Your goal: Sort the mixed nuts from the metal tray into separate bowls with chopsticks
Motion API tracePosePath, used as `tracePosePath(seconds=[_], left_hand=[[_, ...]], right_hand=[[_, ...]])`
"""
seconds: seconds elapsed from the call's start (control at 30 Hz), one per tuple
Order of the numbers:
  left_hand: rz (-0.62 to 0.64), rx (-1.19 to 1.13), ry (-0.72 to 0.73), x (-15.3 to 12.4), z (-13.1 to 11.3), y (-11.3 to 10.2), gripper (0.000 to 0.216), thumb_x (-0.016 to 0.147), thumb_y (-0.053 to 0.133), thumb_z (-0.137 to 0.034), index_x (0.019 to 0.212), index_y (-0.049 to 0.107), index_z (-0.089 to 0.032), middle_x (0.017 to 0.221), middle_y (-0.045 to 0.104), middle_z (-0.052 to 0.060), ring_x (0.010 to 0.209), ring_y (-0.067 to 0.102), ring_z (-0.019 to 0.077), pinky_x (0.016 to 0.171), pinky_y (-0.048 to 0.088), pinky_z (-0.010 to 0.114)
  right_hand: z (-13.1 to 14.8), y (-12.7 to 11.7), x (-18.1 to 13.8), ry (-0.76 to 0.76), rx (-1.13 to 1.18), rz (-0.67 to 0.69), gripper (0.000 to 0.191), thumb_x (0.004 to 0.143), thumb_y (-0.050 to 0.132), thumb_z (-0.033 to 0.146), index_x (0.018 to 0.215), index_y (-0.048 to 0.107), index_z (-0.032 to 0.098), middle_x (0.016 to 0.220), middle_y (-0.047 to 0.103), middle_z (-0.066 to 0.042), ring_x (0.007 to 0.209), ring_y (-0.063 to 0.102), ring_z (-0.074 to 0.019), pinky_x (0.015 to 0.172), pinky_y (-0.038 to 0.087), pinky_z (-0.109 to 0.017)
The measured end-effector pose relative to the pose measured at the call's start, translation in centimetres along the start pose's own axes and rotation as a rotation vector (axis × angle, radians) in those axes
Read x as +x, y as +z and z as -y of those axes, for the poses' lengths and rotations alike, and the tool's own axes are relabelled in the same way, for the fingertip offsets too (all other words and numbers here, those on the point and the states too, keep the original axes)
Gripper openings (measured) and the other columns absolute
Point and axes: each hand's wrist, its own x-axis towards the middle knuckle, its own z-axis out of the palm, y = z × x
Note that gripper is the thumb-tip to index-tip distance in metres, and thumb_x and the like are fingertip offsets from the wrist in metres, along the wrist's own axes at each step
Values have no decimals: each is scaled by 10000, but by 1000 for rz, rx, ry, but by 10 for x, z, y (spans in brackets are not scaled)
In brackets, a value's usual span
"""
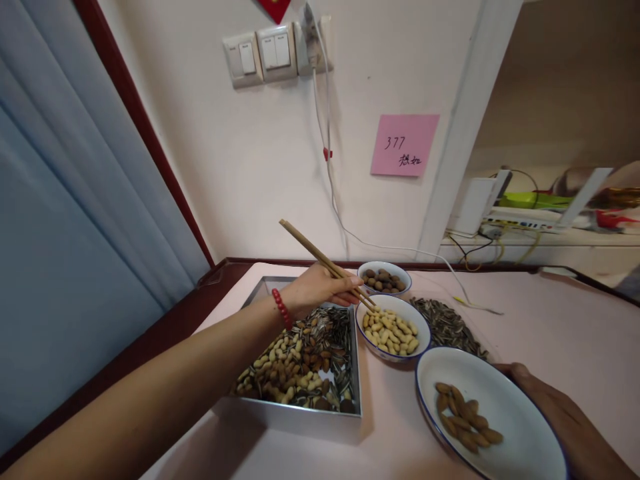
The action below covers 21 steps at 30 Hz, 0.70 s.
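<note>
My left hand (330,287), with a red bead bracelet (281,309) at its wrist, is closed around a pair of chopsticks (320,255). Their tips touch or hover just over the peanuts (390,330) in a blue-rimmed white bowl (424,333); I cannot tell if anything is pinched. Beneath my left forearm stands a metal tray (300,415) of mixed peanuts, almonds and striped sunflower seeds. On the right, my right hand (555,407) grips the side of a larger white bowl (520,427), which looks tilted. Several almonds (465,417) lie inside it.
Behind the peanuts is a bowl of round brown nuts (384,280). A pile of sunflower seeds (447,325) lies to their right. A white cable (400,248) runs from the wall socket down onto the pink table cover (550,313). A blue curtain (75,200) hangs at left.
</note>
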Motion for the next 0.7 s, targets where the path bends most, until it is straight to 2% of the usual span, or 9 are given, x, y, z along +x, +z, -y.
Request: tracePosePath(seconds=[0.17,0.3,0.4,0.47,0.53,0.7], left_hand=[[-42,-26,-2,-8,3,-12,278,792,752,-306,943,745,-72,921,780,165,791,732,195,791,569,333],[-73,-64,-8,-15,4,-20,361,752,785,-361,957,737,-68,926,775,180,785,736,201,778,572,328],[-48,-79,3,-13,5,-14,349,744,790,-370,922,741,-74,917,773,175,790,733,200,777,571,323],[-25,-69,7,-8,4,-7,306,755,781,-349,896,741,-80,897,772,160,770,728,191,761,571,317],[-13,-46,4,-2,2,0,284,766,769,-343,878,739,-84,877,769,150,744,721,182,738,569,312],[9,9,9,4,2,11,320,761,765,-382,863,742,-79,867,763,149,732,714,180,711,561,300]], right_hand=[[-1,-2,0,-12,-29,17,625,814,360,777,987,712,290,995,762,-10,1000,670,-287,897,522,-303],[-13,-7,10,57,32,74,576,798,426,763,980,719,302,997,764,1,1002,672,-282,892,524,-289],[-16,-9,13,100,78,98,551,788,460,755,961,739,313,1022,767,-5,1032,676,-290,859,542,-298],[-12,-9,11,82,79,65,536,795,462,753,949,753,330,1025,769,-10,1043,678,-293,878,534,-309],[-4,-8,7,62,85,22,510,804,471,742,914,771,344,997,776,-21,1009,693,-296,869,535,-320],[20,-4,-7,80,132,35,421,881,478,633,829,798,365,929,788,-44,905,727,-249,792,546,-288]])
